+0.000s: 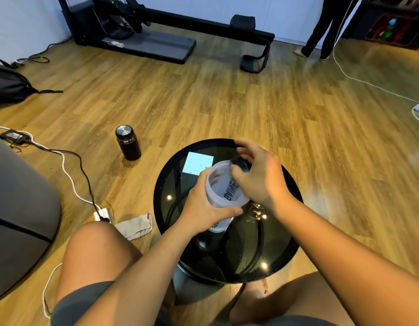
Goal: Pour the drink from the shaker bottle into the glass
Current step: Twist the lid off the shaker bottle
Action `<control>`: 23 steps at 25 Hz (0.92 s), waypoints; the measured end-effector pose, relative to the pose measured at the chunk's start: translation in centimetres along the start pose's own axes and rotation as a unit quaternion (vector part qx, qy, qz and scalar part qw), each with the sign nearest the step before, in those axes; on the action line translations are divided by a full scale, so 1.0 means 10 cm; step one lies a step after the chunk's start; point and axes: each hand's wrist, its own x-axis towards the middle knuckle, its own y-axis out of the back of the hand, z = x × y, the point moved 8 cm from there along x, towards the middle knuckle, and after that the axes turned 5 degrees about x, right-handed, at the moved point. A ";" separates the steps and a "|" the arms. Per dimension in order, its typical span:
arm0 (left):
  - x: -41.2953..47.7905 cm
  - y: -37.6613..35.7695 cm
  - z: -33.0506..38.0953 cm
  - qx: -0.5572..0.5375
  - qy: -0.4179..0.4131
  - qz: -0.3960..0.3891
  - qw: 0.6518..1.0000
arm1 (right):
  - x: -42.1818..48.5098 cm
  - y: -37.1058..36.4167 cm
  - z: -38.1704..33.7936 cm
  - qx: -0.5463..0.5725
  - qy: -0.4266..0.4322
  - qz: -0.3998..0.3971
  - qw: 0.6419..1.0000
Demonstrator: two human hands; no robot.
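While the left hand grips the translucent plastic shaker bottle round its body, tilted over the round black glass table, the right hand pinches a black round lid just beside the bottle's open mouth.

Step in hand, as judged: uncapping; pouring not yet begun.

Next move calls for: lid set aside, bottle mouth brought over the glass, slow tilt with the rim lined up.

Count:
- Shaker bottle: one, with pale liquid low inside.
- Lid: one, off the bottle.
- Clear drinking glass: one, mostly hidden beneath the right wrist and just beside the bottle; only glints show.
- Hands: two, both occupied.
- Dark cylindrical flask with metal cap: one, on the floor.
- Pale crumpled cloth: one, on the floor.
- Light-blue square patch: one, on the tabletop; whether paper or a reflection cannot be told.
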 end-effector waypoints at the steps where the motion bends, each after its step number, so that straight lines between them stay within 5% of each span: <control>1: -0.01 0.00 0.01 0.000 0.000 0.001 1.000 | 0.03 0.03 0.06 0.041 -0.036 0.016 0.998; 7: -0.01 0.03 0.08 0.012 -0.006 -0.010 1.000 | 0.13 0.09 0.18 0.177 -0.108 0.050 0.977; 14: -0.06 0.17 0.16 0.053 -0.016 0.021 0.998 | 0.07 0.00 -0.01 0.217 -0.036 0.027 0.975; 20: -0.07 0.22 0.45 0.134 -0.138 0.072 0.979 | -0.01 -0.14 -0.14 0.251 0.034 -0.019 0.967; 23: -0.11 0.23 0.47 0.137 -0.159 0.110 0.971 | 0.00 -0.04 -0.07 0.322 0.004 0.019 0.947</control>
